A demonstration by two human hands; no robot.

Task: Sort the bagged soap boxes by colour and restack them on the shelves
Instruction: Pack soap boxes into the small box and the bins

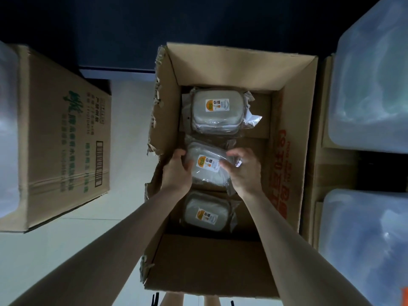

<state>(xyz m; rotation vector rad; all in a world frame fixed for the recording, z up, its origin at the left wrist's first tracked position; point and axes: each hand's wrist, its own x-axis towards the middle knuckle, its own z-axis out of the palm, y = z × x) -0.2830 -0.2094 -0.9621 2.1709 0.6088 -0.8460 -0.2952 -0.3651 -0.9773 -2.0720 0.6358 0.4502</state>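
Head view: left hand (pixel 176 167) and right hand (pixel 241 171) clutched the middle pack (pixel 206 166) in the carton (pixel 289 102); it looked slick, could slip free.

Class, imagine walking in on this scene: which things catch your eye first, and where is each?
Both arms reach into the open cardboard box at centre, where the left hand and right hand grip the middle bagged soap box by its sides. The far bagged soap box and near bagged soap box lie in line with it. A carton with green print stands at left.
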